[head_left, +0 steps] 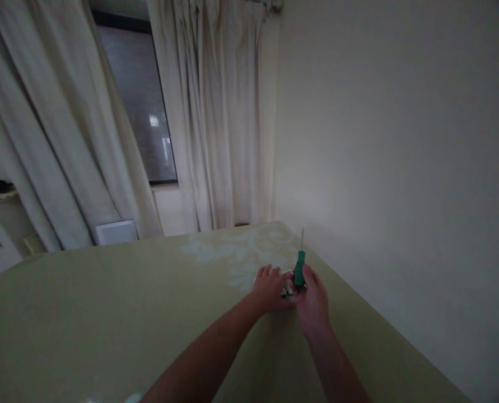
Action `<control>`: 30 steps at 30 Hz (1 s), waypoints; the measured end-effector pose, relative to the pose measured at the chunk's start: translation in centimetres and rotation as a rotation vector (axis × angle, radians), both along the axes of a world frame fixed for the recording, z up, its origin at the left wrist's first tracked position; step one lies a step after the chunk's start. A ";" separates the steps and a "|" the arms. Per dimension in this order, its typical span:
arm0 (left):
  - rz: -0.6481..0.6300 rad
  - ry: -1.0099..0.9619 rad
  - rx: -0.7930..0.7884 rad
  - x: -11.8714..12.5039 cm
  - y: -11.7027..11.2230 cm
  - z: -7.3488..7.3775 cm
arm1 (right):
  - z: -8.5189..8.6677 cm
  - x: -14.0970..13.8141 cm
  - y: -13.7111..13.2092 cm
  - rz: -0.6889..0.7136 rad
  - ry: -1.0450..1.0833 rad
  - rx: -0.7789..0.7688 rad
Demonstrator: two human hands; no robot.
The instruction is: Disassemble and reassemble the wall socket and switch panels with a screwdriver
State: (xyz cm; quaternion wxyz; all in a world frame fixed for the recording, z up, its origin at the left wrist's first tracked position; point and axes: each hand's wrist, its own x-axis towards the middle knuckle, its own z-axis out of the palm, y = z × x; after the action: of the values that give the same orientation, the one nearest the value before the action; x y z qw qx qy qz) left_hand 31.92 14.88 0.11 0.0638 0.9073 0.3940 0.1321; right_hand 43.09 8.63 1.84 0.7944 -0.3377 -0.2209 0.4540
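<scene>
My right hand [313, 299] is closed around a green-handled screwdriver [300, 267], its thin metal shaft pointing up and away from me. My left hand [270, 288] rests beside it on the yellow-green surface [106, 302], fingers curled over a small object [287, 290] with white and dark parts that I cannot make out. The two hands touch each other near the far right corner of the surface.
A plain wall runs along the right edge of the surface. Cream curtains [215, 123] hang at the back, on either side of a dark window [142, 106]. A white panel [115, 232] leans below the window at the back left.
</scene>
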 end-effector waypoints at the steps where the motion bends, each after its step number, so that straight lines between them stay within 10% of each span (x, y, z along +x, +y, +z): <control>1: -0.003 -0.006 0.005 -0.3 -0.3 0.1 | 0.2 -0.3 -0.1 -0.007 -0.002 0.000; 10: 0.019 -0.156 0.093 -13.0 -7.3 -0.9 | 0.5 -4.9 -2.3 0.227 -0.269 -0.024; 17: 0.208 -0.474 -0.048 -23.8 -12.0 -4.0 | -2.2 -14.2 -4.5 0.663 -0.589 -0.037; 24: -0.042 -1.063 -0.613 -23.8 -13.2 -3.9 | -3.3 -20.9 -4.6 0.847 -0.755 -0.124; 30: -0.237 -1.080 -0.905 -22.7 -14.3 -3.4 | -5.1 -20.2 -6.6 1.002 -0.584 -0.208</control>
State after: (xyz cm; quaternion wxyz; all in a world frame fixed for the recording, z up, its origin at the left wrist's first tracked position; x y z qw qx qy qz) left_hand 9.23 0.62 -3.33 0.6340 0.6365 0.2223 0.3788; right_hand 22.89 2.01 -3.26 0.3520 -0.3795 -0.5173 0.6815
